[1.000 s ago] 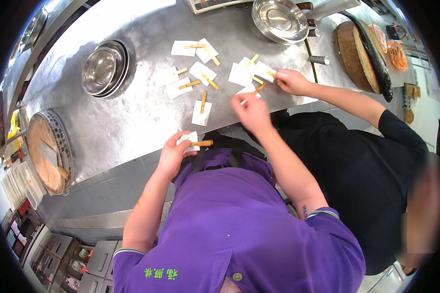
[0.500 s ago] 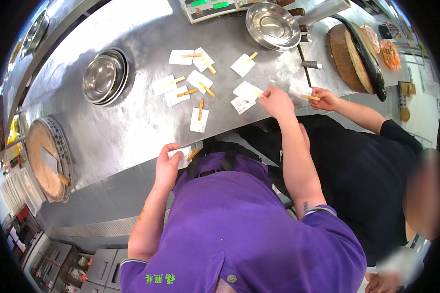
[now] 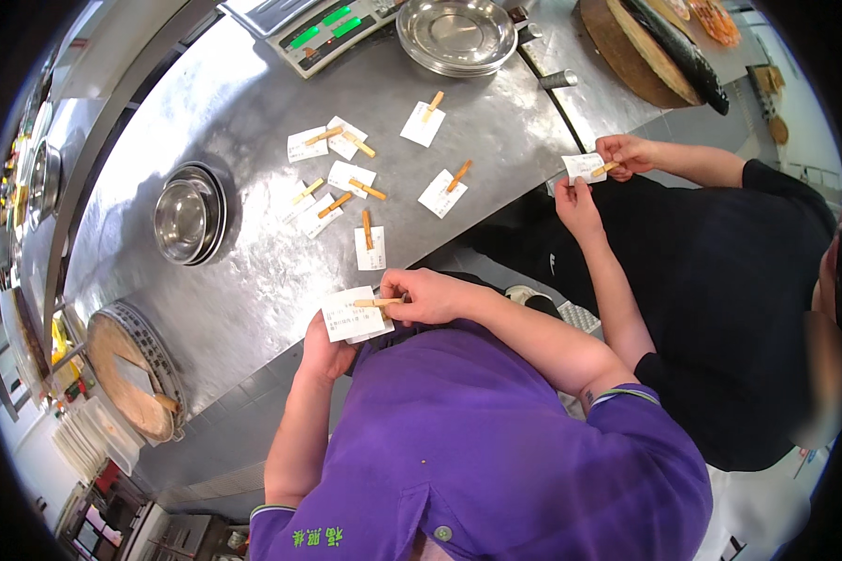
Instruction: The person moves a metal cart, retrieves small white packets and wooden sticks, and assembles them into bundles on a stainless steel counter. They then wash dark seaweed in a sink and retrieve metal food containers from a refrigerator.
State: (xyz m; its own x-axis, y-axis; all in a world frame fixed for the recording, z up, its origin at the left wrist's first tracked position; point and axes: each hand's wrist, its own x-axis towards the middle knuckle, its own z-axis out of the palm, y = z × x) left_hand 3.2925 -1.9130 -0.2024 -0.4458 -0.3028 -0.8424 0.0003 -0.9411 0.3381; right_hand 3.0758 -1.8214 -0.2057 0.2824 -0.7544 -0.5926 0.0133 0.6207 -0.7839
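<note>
Paper slip [image 3: 344, 320] over the counter's [image 3: 271, 257] near edge, held in my left hand [image 3: 326, 353], fingertips hidden behind it; my right hand [image 3: 423, 297] pinches the wooden clothespin [image 3: 369, 303] at its right side. Half a second ago I had that right grip out among the slips to the right; now it has come back beside the left. Pinned slips [image 3: 369, 249] lie farther out, with counter room between them and the metal bowls [image 3: 183, 221] at left.
</note>
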